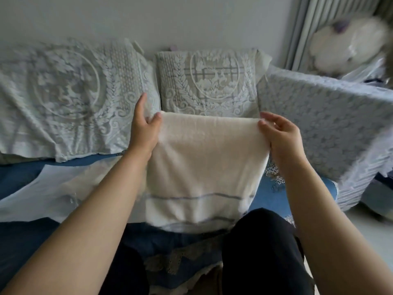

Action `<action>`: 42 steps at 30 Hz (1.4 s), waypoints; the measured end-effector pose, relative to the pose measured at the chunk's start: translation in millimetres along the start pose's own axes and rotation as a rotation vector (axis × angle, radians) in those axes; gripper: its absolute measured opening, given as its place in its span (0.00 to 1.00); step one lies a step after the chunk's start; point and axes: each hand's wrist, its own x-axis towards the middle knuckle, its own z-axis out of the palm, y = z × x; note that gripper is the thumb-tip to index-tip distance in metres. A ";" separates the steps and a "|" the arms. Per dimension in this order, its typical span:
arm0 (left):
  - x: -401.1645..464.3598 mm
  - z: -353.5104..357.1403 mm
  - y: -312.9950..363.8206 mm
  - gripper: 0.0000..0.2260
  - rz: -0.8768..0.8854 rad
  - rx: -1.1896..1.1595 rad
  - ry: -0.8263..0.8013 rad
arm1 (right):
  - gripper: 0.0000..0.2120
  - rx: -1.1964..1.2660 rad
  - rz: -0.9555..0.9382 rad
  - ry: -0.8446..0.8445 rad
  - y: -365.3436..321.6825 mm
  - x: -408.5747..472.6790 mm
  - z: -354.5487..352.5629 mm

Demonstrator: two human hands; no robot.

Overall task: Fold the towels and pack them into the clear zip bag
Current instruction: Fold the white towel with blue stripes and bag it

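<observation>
- The towel (204,167), cream with thin blue-grey stripes near its lower end, hangs stretched between the two hands in front of the sofa.
- The left hand (143,130) pinches the towel's upper left corner; the thumb lies on the near face of the cloth, and the fingers (142,101) stand fairly straight behind the edge.
- The right hand (280,135) pinches the upper right corner; its thumb and curled fingers (276,120) close on the folded top edge.
- The top edge runs level between the hands, and the cloth looks doubled over there.
- The towel's lower end falls toward the person's dark-trousered knee (261,241) and the blue seat (270,194).
- The bag (53,192), clear and pale, lies flat on the seat to the left of the towel, partly under the left forearm; whether it is zipped cannot be told.
- Two cushions under lace covers lean on the wall behind: one at left (70,99), one in the middle (210,81).
- The sofa arm (331,124), in a pale blue patterned cover, stands at right.
- A blurred white plush thing (348,43) sits by the curtain (306,28) at upper right.
</observation>
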 end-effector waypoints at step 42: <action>10.7 -64.3 103.7 0.10 0.343 0.380 0.472 | 0.04 -0.491 -0.452 0.208 -130.9 -10.9 -12.2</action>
